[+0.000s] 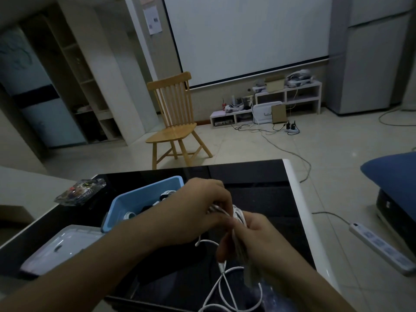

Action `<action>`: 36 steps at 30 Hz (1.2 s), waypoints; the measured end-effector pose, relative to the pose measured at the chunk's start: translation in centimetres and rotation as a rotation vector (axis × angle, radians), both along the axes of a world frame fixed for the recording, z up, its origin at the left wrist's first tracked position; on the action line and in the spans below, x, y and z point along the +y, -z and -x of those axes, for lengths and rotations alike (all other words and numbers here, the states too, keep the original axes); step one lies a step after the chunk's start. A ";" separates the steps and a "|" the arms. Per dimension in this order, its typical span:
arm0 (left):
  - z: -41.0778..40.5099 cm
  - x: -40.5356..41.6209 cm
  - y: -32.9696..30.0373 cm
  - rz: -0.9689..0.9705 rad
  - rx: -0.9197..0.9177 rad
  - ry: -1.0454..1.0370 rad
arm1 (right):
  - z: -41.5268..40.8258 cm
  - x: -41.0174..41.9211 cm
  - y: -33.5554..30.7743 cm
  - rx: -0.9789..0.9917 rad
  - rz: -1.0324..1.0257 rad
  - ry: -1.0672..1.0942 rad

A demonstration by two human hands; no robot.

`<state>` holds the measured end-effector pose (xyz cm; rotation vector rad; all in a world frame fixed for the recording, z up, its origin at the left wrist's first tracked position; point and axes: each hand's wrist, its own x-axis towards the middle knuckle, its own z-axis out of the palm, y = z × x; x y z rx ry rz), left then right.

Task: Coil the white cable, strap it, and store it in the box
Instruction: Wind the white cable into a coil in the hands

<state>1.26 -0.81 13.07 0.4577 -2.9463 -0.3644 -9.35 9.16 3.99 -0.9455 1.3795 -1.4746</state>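
Observation:
Over the black table, my left hand and my right hand hold a bundle of white cable between them. The left fingers pinch the top of the coil; the right hand grips the coil's lower part. Loose loops of the same cable hang down and lie on the tabletop near the front edge. An open light blue box stands just left of my left hand, with dark and white items inside. I cannot make out a strap.
A translucent lid lies in front of the box. A clear tray of small items sits at the table's far left. Beyond the table stands a wooden chair. A power strip and a blue seat are on the right.

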 end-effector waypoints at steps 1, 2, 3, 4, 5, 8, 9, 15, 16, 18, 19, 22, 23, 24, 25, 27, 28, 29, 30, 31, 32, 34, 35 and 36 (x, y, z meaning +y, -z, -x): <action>0.2 -0.2 -0.2 -0.012 -0.004 0.003 | -0.1 0.0 0.0 -0.075 0.011 -0.026; 0.4 -0.3 -0.4 -0.041 -0.008 -0.003 | -0.1 -0.1 0.1 -0.154 0.012 -0.047; 0.6 -0.5 -0.7 -0.076 -0.009 -0.017 | -0.1 -0.1 0.2 -0.236 0.003 -0.066; 0.8 -0.8 -0.8 -0.106 -0.003 -0.034 | 0.0 -0.1 0.3 -0.321 -0.006 -0.085; 1.0 -1.1 -0.9 -0.132 0.003 -0.053 | 0.1 -0.1 0.3 -0.410 -0.008 -0.111; 1.3 -1.9 -0.8 -0.216 0.013 -0.070 | 0.2 0.0 0.0 -0.642 0.014 -0.227; 1.3 -2.1 -0.7 -0.251 0.008 -0.070 | 0.2 0.1 -0.1 -0.698 0.023 -0.256; 0.6 -3.0 0.7 -0.597 0.050 -0.110 | 0.8 0.4 0.2 -0.810 0.103 -0.479; 0.5 -3.1 1.1 -0.657 0.061 -0.116 | 0.9 0.3 0.4 -0.855 0.107 -0.509; 0.3 -3.1 1.8 -0.759 0.078 -0.133 | 1.3 0.1 0.8 -0.955 0.116 -0.549; 0.2 -3.0 2.0 -0.801 0.086 -0.137 | 1.5 0.1 0.9 -0.986 0.127 -0.560; -0.2 -3.3 2.7 -0.887 0.131 -0.140 | 2.3 0.3 0.8 -1.039 0.166 -0.570; -0.5 -3.3 2.9 -0.907 0.145 -0.146 | 2.6 0.4 0.7 -1.055 0.177 -0.575; -0.7 -3.5 3.1 -0.915 0.160 -0.153 | 2.8 0.5 0.6 -1.075 0.188 -0.576; -0.9 -3.5 3.3 -0.910 0.171 -0.160 | 3.1 0.6 0.5 -1.097 0.200 -0.574; -1.2 -3.7 3.9 -0.867 0.196 -0.179 | 3.7 0.8 0.4 -1.142 0.229 -0.571; -1.3 -3.8 4.2 -0.841 0.213 -0.198 | 4.0 0.8 0.4 -1.164 0.245 -0.571; -1.4 -3.8 4.4 -0.819 0.231 -0.219 | 4.2 0.9 0.4 -1.181 0.262 -0.567; -1.6 -3.8 4.7 -0.795 0.246 -0.233 | 4.5 0.8 0.5 -1.197 0.279 -0.554; -1.7 -3.8 5.0 -0.769 0.259 -0.243 | 4.9 0.8 0.6 -1.207 0.296 -0.533; -1.9 -3.8 5.4 -0.743 0.270 -0.253 | 5.2 0.9 0.6 -1.216 0.311 -0.506; -2.4 -3.6 6.1 -0.710 0.281 -0.276 | 5.8 1.0 0.6 -1.235 0.328 -0.422; -2.5 -3.5 6.4 -0.693 0.279 -0.293 | 6.1 1.1 0.6 -1.239 0.334 -0.370; -2.7 -3.4 6.7 -0.669 0.268 -0.311 | 6.4 1.2 0.6 -1.240 0.339 -0.322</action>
